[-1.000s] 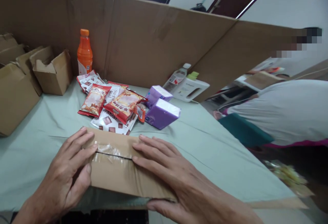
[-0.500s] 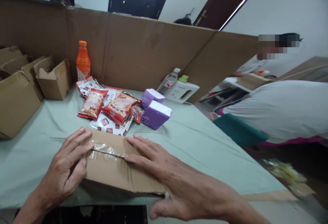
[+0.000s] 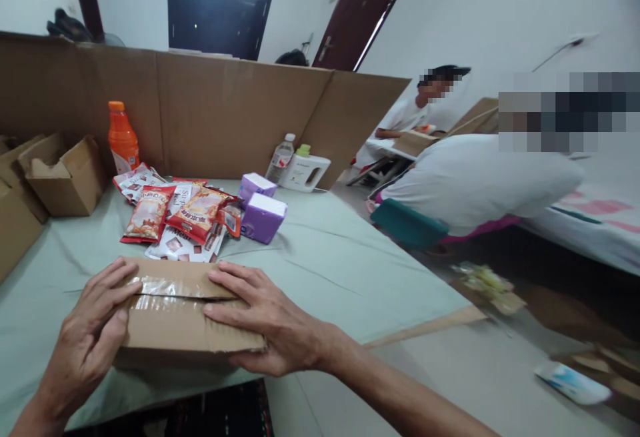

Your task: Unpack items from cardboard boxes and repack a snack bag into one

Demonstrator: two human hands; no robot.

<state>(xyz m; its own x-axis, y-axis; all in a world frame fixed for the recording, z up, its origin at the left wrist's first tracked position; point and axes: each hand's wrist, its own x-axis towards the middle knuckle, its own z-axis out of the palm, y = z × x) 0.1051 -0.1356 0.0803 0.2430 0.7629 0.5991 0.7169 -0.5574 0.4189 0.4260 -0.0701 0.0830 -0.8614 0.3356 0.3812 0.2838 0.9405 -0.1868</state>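
Observation:
A closed cardboard box [image 3: 175, 320] with clear tape along its top seam lies at the near edge of the pale green table [image 3: 325, 257]. My left hand [image 3: 93, 330] grips its left end, fingers spread over the top. My right hand [image 3: 265, 313] lies flat on the right half of the lid, with the thumb down the front side. Just beyond the box lies a heap of red and white snack packets [image 3: 173, 213].
Two purple packs [image 3: 263, 213] lie right of the snacks. An orange bottle [image 3: 123, 137], a clear bottle [image 3: 280, 157] and a white jug [image 3: 305, 170] stand by the cardboard screen [image 3: 225, 117]. Open cartons [image 3: 65, 177] sit at left. Two people are at right.
The view has swung up and to the right, showing more of the room. Both hands stay on the box, which now sits further left in view.

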